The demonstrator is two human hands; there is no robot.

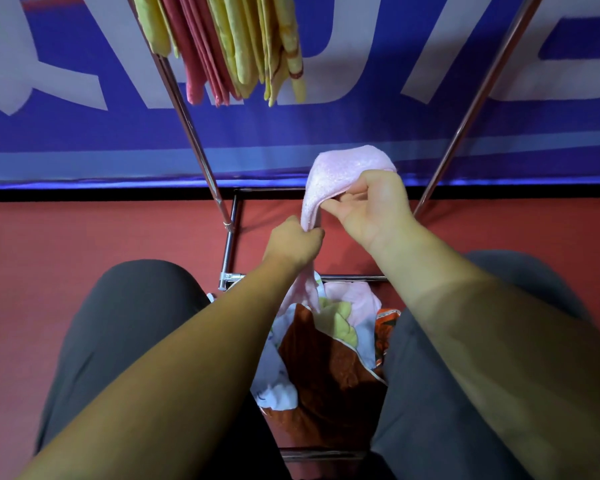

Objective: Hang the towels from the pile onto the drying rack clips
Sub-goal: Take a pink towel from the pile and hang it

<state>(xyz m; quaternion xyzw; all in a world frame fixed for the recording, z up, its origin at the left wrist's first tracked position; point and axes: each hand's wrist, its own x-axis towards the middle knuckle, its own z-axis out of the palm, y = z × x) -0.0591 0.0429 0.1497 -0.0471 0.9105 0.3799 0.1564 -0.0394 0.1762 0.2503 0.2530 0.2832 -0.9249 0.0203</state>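
A pale pink towel (340,171) is lifted above the pile. My right hand (371,206) grips its upper fold, which drapes over my fingers. My left hand (293,242) pinches the same towel lower down, and its tail hangs into the pile (329,344) of mixed towels between my knees: dark red, yellow, white and pink. Several yellow and pink towels (229,46) hang from the rack at the top of the view; the clips are out of view.
Two chrome rack legs slant up, one at the left (187,126) and one at the right (465,116). A low chrome frame (229,254) stands on the red floor around the pile. A blue banner with white letters (84,133) runs behind.
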